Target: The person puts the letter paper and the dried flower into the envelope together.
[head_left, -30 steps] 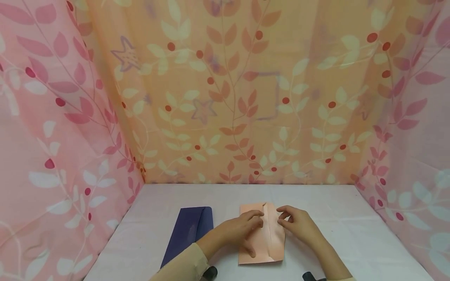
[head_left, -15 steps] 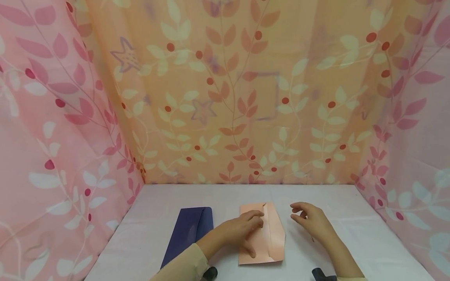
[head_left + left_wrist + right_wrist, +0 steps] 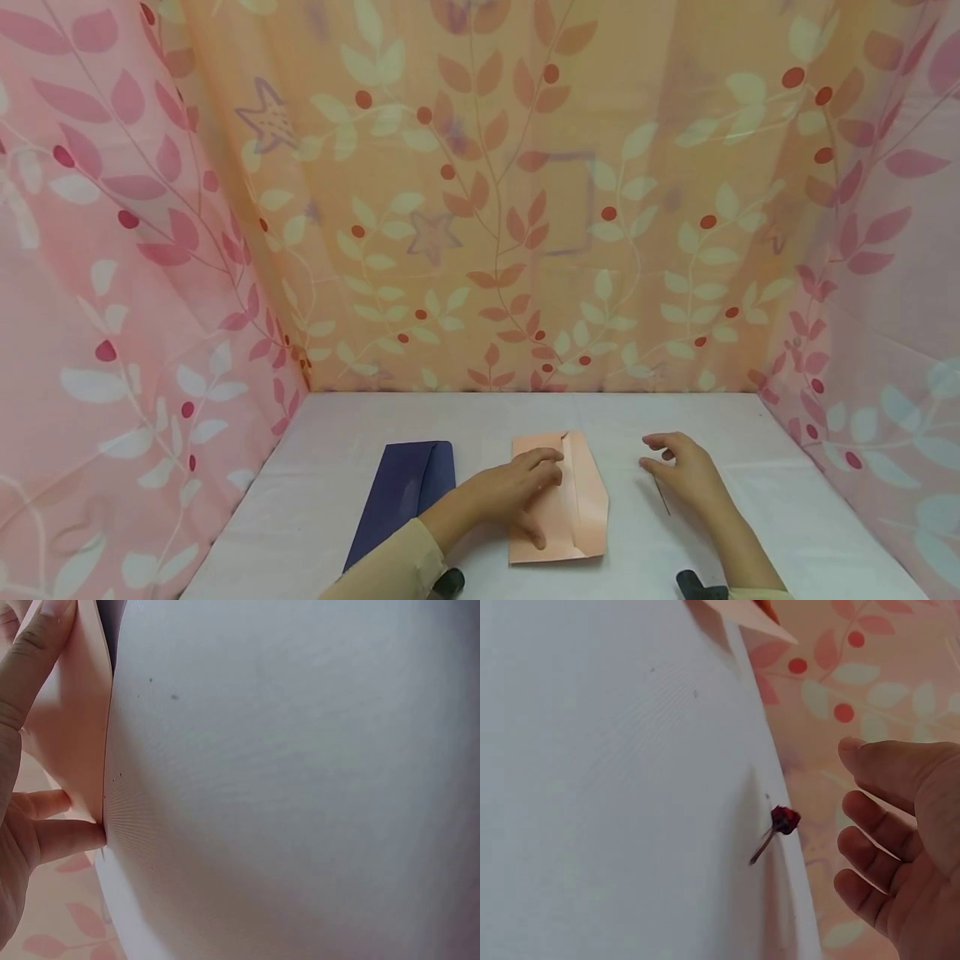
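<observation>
A peach paper envelope (image 3: 557, 521) lies on the white table with its flap spread out to the right. My left hand (image 3: 504, 492) rests on it, fingers apart; in the left wrist view the thumb (image 3: 30, 671) presses the paper and a fingertip meets the envelope's edge. Off to the envelope's right, my right hand (image 3: 684, 473) hovers with relaxed, slightly bent fingers. Below it is a small dried dark red flower (image 3: 784, 819) with a short stem, apart from the fingers in the right wrist view; the head view shows only its stem (image 3: 662, 497).
A navy envelope (image 3: 393, 492) lies to the left, partly behind my left forearm. Black wrist-worn devices show at both wrists. Patterned curtains (image 3: 480, 250) close off the back and both sides of the table (image 3: 337, 417).
My right hand has moved rightward from the envelope's flap, uncovering the flower's stem. The left hand and both envelopes have stayed in place.
</observation>
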Demonstrator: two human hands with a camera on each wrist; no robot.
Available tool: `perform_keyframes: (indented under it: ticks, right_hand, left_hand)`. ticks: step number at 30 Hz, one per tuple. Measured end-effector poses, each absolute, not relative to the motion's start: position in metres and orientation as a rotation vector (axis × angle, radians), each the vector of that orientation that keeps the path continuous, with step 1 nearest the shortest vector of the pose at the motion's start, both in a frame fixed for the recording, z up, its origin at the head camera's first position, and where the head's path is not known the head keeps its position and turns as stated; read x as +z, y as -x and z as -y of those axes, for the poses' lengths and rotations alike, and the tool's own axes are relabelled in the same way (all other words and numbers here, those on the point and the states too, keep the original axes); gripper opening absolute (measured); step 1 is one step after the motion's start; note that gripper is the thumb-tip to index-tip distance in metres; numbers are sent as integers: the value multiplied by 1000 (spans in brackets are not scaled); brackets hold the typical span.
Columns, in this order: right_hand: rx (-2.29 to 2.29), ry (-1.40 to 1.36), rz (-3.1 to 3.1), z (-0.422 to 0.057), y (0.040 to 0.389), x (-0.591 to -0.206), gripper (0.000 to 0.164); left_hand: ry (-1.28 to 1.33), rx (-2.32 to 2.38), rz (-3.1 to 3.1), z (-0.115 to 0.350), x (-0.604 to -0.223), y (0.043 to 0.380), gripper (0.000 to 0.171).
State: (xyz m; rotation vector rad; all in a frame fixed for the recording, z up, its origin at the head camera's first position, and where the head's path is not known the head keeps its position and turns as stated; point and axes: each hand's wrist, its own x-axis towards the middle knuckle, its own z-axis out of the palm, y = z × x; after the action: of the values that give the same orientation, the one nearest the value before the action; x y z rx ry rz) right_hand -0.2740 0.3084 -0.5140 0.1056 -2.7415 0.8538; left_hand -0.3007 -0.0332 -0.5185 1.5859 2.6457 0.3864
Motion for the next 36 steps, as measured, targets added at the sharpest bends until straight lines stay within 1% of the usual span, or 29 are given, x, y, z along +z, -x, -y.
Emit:
perform_keyframes:
  ticks: [9,16,22,27,36]
  right_hand:
    - [994,69,2812,-317,277,-527,44]
    - [972,92,2824,-320,278,-529,45]
    - [914,68,2839,-320,278,-532,41]
    - [867,40,2844,-321,280,-540,34]
    - [834,65,2846,-318,281,-546,27]
  left_hand:
    - [-1557,378,-2652,34,-517,301,87]
    - [-1548,378,-2649,34,-514,301,86]
    - [-1546,395,-2637,33,-513,299,86]
    - [-1540,396,-2640,33,-514,298,87]
    - [-1532,383,-2641,33,-518,300,87]
